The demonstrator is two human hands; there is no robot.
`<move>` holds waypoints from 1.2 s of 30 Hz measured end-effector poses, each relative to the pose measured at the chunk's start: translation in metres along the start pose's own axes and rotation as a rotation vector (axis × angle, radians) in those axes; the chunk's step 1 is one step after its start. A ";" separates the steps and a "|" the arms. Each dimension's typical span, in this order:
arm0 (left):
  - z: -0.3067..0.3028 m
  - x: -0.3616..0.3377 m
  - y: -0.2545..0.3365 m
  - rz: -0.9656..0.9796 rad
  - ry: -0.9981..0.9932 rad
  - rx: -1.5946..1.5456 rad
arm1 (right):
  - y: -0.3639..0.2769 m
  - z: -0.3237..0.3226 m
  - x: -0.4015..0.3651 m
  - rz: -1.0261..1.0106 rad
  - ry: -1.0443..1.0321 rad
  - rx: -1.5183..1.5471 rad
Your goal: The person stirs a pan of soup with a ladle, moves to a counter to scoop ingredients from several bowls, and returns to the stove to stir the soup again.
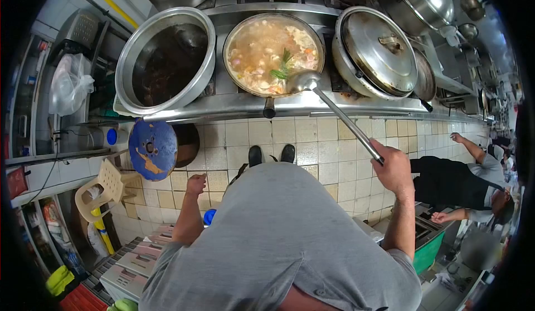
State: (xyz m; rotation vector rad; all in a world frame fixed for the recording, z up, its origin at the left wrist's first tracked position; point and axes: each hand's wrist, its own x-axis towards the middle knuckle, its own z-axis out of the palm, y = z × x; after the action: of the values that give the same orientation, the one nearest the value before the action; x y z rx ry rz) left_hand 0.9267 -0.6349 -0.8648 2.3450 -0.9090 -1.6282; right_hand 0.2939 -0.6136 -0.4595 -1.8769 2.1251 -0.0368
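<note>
My right hand (394, 168) is wrapped round the end of a long-handled metal ladle (351, 123). The ladle's bowl rests at the right front rim of a wide pan (227, 70), over the food. Inside the pan is a pale, bubbling stew (256, 52) with chunky pieces, and a sprig of green herbs (282, 66) lies on top near the ladle. The pan's dark handle (269, 108) points toward me. My left hand (196, 184) hangs low at my side, fingers curled, with nothing visible in it.
A large pot of dark liquid (121, 71) stands left of the pan, and a lidded pot (379, 49) stands right. Below the stove's left end is a blue-topped drum (149, 149), near a beige plastic chair (106, 185). A co-worker in a dark apron (446, 184) stands at right.
</note>
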 end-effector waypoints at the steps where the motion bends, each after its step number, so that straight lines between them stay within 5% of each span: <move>1: 0.000 0.001 0.001 0.000 0.000 0.001 | 0.001 0.014 0.002 0.000 0.000 0.001; 16: 0.006 -0.004 0.009 -0.014 0.009 -0.003 | -0.011 0.123 0.035 0.141 0.099 0.367; 28: 0.003 -0.002 0.012 -0.023 -0.071 0.053 | -0.017 0.135 0.065 0.192 0.082 0.759; 36: 0.005 -0.009 0.014 -0.023 0.000 0.037 | -0.026 0.083 0.052 0.287 0.032 1.086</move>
State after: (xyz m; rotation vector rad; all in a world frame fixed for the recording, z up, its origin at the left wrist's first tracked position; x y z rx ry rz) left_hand 0.9150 -0.6406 -0.8534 2.3879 -0.9231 -1.6341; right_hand 0.3341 -0.6533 -0.5433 -0.9231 1.7544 -0.9401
